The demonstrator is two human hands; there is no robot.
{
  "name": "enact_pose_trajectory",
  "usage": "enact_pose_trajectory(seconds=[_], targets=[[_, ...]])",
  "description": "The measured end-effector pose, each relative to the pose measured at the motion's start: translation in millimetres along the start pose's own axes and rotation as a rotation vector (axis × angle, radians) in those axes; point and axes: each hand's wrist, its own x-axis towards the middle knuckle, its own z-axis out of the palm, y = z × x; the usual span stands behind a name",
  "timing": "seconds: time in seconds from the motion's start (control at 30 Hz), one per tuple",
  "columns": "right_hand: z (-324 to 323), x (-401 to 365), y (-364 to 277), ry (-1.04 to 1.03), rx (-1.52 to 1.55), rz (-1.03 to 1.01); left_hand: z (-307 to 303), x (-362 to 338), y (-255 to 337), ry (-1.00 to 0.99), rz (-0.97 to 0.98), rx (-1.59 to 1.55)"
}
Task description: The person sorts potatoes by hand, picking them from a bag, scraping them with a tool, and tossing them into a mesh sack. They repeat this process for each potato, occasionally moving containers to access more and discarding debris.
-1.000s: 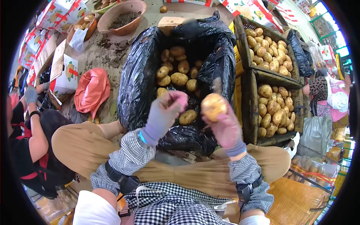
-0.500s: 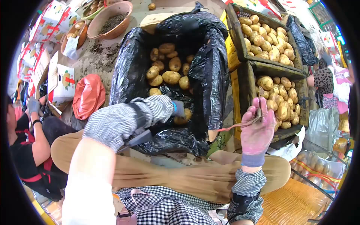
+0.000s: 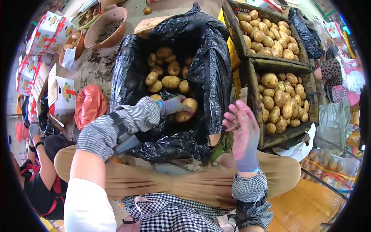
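Note:
My left hand [image 3: 176, 107], in a grey glove, has its fingers around a large potato [image 3: 189, 110] low in the near part of a box lined with black plastic [image 3: 219, 89]. More potatoes [image 3: 170, 82] lie deeper in the same liner. Just right of the box, my right hand [image 3: 244, 133] is raised in a pink and grey glove with its palm turned inward. Its fingers are partly curled around a thin brown strip [image 3: 243, 94], which sticks up past the fingertips. What the strip is made of I cannot make out.
Two dark crates, a far one [image 3: 236, 34] and a near one [image 3: 255, 83], hold potatoes on the right. A red bag [image 3: 90, 105], printed cartons [image 3: 65, 94] and a clay-coloured bowl [image 3: 122, 21] with soil stand left. Another person [image 3: 44, 170] sits at far left.
My left hand has reached farther in and now holds the potato, lifted a little up the view. My right hand has moved left towards the box and turned, its fingers curling more.

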Motion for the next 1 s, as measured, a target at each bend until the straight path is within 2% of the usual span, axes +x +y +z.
enact_pose_trajectory(seconds=[0.03,0.1,0.13,0.17,0.2,0.23,0.27,0.33,0.37,0.43,0.47,0.5,0.53,0.63,0.73,0.9,1.0], targets=[[0,1,11,-0.018,0.004,0.054,-14,-39,50,-0.018,0.044,-0.043],[5,-1,19,-0.11,-0.057,0.151,-28,-62,86,0.032,0.206,0.073],[10,0,22,-0.161,-0.058,0.191,-33,-82,116,0.014,0.219,0.182],[15,1,22,-0.172,-0.058,0.195,-35,-92,138,0.014,0.343,0.37],[19,2,19,-0.25,0.128,0.267,-37,-110,165,-0.002,0.449,0.491],[23,2,15,-0.322,0.316,0.338,-39,-109,176,-0.165,0.563,0.359],[26,2,7,-0.371,0.313,0.291,-39,-107,183,-0.161,0.666,0.248],[25,1,-4,-0.215,0.406,0.273,-52,-115,221,-0.269,0.242,-0.094],[27,-1,-11,-0.15,0.377,0.195,-61,-83,205,-0.187,0.272,-0.042],[20,2,-16,-0.144,0.44,0.151,-71,-32,156,0.015,0.261,0.659],[17,4,-19,-0.124,0.468,0.141,-65,-24,130,0.014,0.055,0.924],[15,4,-21,-0.13,0.466,0.135,-68,-14,101,-0.209,0.062,1.143],[14,3,-23,-0.088,0.485,0.139,-65,-1,69,-0.279,-0.022,1.231],[5,0,-27,-0.047,0.536,0.132,-54,14,-22,-0.279,-0.342,1.299],[-2,-3,-31,-0.025,0.575,0.14,-50,26,-57,-0.249,-0.472,1.268],[5,-5,-35,0.006,0.543,0.148,-51,37,-60,-0.211,-0.485,1.135],[9,-8,-35,-0.002,0.54,0.116,-56,40,-57,-0.223,-0.413,0.921]])
